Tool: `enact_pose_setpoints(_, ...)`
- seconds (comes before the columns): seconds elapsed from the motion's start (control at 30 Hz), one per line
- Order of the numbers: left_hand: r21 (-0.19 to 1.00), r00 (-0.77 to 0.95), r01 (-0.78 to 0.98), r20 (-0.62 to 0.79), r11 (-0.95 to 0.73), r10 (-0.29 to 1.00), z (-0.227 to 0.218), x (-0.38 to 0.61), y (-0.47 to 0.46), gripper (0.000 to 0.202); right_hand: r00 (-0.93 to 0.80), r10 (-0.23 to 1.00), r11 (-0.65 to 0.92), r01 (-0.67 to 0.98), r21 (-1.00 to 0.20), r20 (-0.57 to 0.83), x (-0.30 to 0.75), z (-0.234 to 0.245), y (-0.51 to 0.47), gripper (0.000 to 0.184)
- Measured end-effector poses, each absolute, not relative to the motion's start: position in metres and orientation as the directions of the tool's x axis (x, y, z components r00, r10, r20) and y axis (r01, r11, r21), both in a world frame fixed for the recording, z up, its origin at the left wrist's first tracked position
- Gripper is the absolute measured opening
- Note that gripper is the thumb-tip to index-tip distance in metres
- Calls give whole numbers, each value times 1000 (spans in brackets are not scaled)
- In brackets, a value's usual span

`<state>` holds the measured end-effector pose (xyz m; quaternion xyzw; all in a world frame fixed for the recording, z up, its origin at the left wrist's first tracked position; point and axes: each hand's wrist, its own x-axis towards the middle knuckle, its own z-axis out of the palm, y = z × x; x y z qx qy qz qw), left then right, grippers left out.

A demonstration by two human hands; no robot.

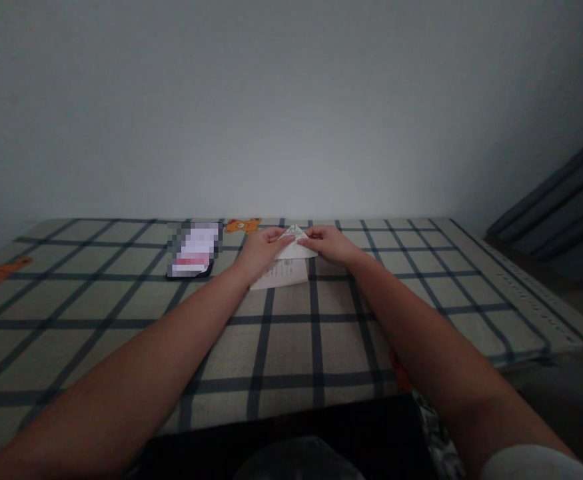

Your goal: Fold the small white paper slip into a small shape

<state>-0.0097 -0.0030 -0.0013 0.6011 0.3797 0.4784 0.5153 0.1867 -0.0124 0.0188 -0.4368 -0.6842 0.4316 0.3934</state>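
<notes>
Now both my hands are far out in front of me, on a white sheet of printed paper (285, 269) that lies on the grey checked cloth with dark blue lines (291, 347). This cloth covers the surface below; I cannot tell if it is a bed or a counter. The far end of the paper is folded up into a point, and the near part lies flat on the cloth.

My left hand (261, 245) rests on the left side of the fold, and its fingers (280, 235) are together and pressed on the paper. My right hand (330, 243) holds the right side; its fingers (310, 233) are pinched together on the folded edge, near the tip. The two hands almost touch each other at the point.

To the left of my left hand lies a dark flat phone (194, 252) with a lit screen, close but apart from the paper. Behind it an orange bear picture (242, 226) is printed on the cloth.

I think the soft cloth is the danger here: it gives under pressure, so the crease can come out crooked or weak. Also the paper may slide if one hand presses harder than the other, and then the two folded sides will not meet evenly. My arms are stretched far, which makes fine control harder.
</notes>
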Motion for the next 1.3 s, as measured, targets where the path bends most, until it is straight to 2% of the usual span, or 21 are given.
enact_pose_setpoints(0.47, 978, 252, 10, 198, -207, 947, -2, -10, -3, 42, -321, 934, 246, 264, -933, 156, 184, 17, -13, 29)
enact_pose_setpoints(0.8, 951, 315, 124, 233, -283, 920, -2, -12, -1, 35, -264, 932, 311, 228, -923, 249, 183, 13, -9, 32)
enact_pose_setpoints(1.3, 953, 369, 118, 220, -281, 903, -3, -12, -1, 32, -229, 913, 389, 235, -891, 338, 177, 20, -14, 27)
